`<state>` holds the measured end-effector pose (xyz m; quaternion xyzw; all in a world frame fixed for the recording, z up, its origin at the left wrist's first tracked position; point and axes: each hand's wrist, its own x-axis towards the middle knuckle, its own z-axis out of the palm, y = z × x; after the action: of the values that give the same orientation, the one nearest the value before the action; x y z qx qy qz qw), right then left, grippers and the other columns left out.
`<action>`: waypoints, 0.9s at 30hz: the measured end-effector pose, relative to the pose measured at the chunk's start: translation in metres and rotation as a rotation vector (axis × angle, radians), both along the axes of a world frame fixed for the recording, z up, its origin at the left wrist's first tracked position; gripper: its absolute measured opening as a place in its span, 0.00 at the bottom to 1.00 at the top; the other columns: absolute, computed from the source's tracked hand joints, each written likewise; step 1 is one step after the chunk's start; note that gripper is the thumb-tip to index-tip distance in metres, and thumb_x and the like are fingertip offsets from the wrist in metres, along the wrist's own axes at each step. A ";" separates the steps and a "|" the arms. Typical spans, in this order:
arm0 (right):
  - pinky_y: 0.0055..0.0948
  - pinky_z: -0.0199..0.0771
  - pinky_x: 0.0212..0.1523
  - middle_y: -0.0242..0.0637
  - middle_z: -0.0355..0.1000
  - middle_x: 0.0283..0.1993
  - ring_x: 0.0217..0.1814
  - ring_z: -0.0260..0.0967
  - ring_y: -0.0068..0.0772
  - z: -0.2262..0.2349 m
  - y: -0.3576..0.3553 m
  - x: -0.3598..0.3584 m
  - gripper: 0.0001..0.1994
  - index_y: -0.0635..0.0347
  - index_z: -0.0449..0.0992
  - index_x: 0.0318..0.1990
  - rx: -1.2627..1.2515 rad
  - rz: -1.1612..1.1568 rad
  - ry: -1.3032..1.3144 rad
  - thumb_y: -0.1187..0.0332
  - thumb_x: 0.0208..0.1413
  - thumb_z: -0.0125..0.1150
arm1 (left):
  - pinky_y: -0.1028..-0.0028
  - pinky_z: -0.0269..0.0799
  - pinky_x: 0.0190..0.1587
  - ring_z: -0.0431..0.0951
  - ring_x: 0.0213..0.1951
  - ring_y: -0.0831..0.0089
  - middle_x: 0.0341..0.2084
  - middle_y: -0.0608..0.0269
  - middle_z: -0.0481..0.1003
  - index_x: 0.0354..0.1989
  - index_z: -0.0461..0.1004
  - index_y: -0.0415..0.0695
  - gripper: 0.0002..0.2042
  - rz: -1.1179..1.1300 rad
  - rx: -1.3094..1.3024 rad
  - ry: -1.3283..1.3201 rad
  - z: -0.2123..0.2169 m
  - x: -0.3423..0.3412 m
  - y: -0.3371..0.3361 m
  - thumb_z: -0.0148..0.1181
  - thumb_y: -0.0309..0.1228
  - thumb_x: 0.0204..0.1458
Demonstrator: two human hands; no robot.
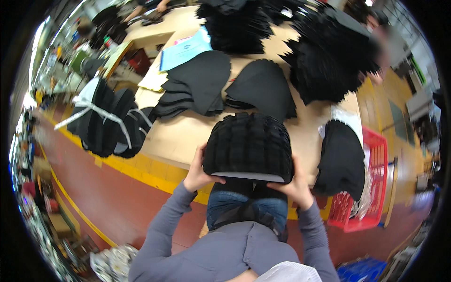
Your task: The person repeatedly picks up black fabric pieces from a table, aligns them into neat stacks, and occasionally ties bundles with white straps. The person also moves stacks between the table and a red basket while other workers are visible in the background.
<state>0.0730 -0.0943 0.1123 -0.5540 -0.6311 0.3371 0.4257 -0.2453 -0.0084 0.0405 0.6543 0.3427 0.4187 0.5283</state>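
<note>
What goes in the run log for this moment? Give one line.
left hand: grips stack of black fabric pieces | right hand: grips same stack | stack: at table edge | red basket: right

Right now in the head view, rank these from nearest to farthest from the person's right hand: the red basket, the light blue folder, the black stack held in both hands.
1. The black stack, in the right hand itself, over the table edge.
2. The red basket, off to the right, beside the table.
3. The light blue folder, far up the table, to the left.
</note>
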 end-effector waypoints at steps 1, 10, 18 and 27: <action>0.37 0.64 0.61 0.50 0.67 0.55 0.59 0.66 0.44 -0.011 0.003 0.009 0.43 0.66 0.58 0.62 0.103 -0.032 -0.032 0.67 0.37 0.78 | 0.68 0.60 0.62 0.67 0.58 0.62 0.53 0.52 0.68 0.65 0.50 0.37 0.50 -0.068 -0.023 -0.026 -0.015 0.010 0.017 0.78 0.26 0.31; 0.36 0.71 0.54 0.46 0.74 0.45 0.50 0.73 0.42 -0.090 0.004 0.030 0.32 0.64 0.69 0.52 -0.027 -0.322 0.229 0.63 0.39 0.77 | 0.67 0.65 0.59 0.71 0.54 0.63 0.50 0.50 0.72 0.60 0.61 0.34 0.39 -0.254 -0.157 0.079 -0.034 0.070 0.042 0.73 0.24 0.36; 0.34 0.67 0.59 0.55 0.71 0.57 0.58 0.70 0.42 -0.031 -0.018 0.025 0.39 0.74 0.65 0.59 -0.636 -0.196 0.397 0.44 0.53 0.62 | 0.67 0.77 0.49 0.79 0.45 0.61 0.47 0.49 0.77 0.56 0.69 0.35 0.26 -0.161 -1.111 0.083 0.014 0.062 0.017 0.56 0.45 0.59; 0.25 0.74 0.46 0.38 0.79 0.37 0.41 0.76 0.24 -0.003 -0.159 0.189 0.09 0.66 0.77 0.44 0.242 -0.975 0.320 0.69 0.62 0.57 | 0.74 0.74 0.44 0.77 0.42 0.69 0.45 0.55 0.77 0.51 0.73 0.35 0.27 -0.104 -0.853 0.388 0.007 0.053 0.038 0.67 0.45 0.51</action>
<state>0.2621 -0.2534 0.1091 -0.6717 -0.2617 0.1048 0.6852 -0.1920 0.0296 0.0470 0.4614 0.5434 0.0835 0.6963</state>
